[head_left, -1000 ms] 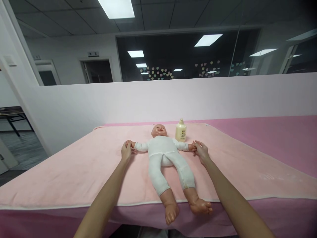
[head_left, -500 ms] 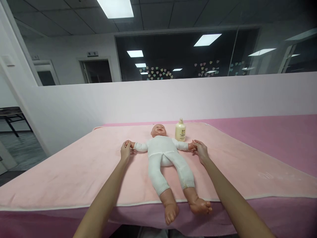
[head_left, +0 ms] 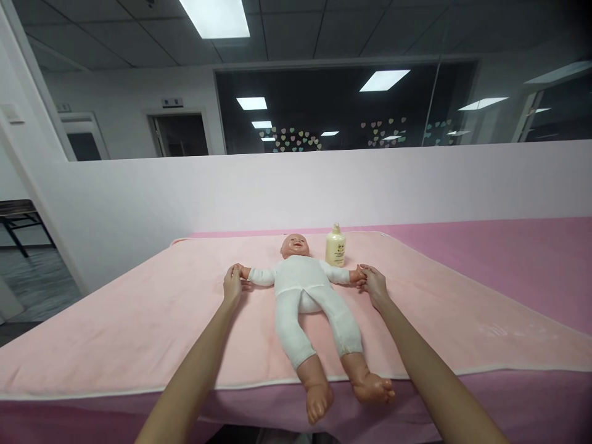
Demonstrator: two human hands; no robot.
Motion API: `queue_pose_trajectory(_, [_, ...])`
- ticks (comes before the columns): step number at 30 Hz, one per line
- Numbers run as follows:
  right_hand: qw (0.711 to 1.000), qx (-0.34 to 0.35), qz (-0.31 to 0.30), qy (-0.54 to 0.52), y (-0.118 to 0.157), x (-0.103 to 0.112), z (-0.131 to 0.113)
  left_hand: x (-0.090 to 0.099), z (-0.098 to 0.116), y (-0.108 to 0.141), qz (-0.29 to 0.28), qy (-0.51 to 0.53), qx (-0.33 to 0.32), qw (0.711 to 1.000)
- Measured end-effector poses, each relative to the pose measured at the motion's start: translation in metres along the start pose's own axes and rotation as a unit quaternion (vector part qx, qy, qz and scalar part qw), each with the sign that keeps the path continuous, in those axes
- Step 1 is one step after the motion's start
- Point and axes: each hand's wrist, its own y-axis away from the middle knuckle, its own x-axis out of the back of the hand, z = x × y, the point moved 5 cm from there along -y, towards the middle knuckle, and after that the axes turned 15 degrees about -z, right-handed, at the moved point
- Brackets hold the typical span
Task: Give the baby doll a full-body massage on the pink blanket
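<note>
A baby doll [head_left: 303,277] with a white cloth body lies on its back, head away from me, arms stretched out sideways and feet over the near edge of a pink towel [head_left: 185,320]. My left hand [head_left: 234,283] is closed on the doll's hand at the left. On the other side, my right hand [head_left: 374,283] pinches the doll's hand at the right. A pale yellow pump bottle [head_left: 335,248] stands upright just beyond the doll's arm on the right, close to its head.
Under the towel is a pink cover [head_left: 522,253] that hangs over the near edge. A white low wall [head_left: 287,191] with glass above it runs behind. Through an opening at the far left, a dark stool or table [head_left: 21,216] stands on the floor.
The whole view has shifted very slightly. Both my hands keep their hold on the doll's hands, and the doll and bottle have not visibly moved on the towel.
</note>
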Motion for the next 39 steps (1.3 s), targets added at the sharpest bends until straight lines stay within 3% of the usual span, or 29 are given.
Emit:
queue_pose_trajectory(12, [0.998,0.002,0.030,0.046,-0.004,0.008,0.008,-0.003,0.005,0.006,-0.010,0.001,-0.004,1.000])
queue_pose_trajectory(24, [1.000,-0.001,-0.004,0.022,-0.006,0.003,0.009,-0.002,0.006,0.004,-0.031,-0.025,-0.035,0.999])
queue_pose_trajectory(32, [1.000,-0.014,-0.009,0.001,-0.010,0.005,0.015,-0.004,0.001,0.004,-0.041,-0.013,0.005,0.999])
queue_pose_trajectory(39, [1.000,-0.002,-0.010,0.022,-0.013,0.006,0.018,-0.004,0.002,0.004,-0.045,-0.020,-0.004,0.999])
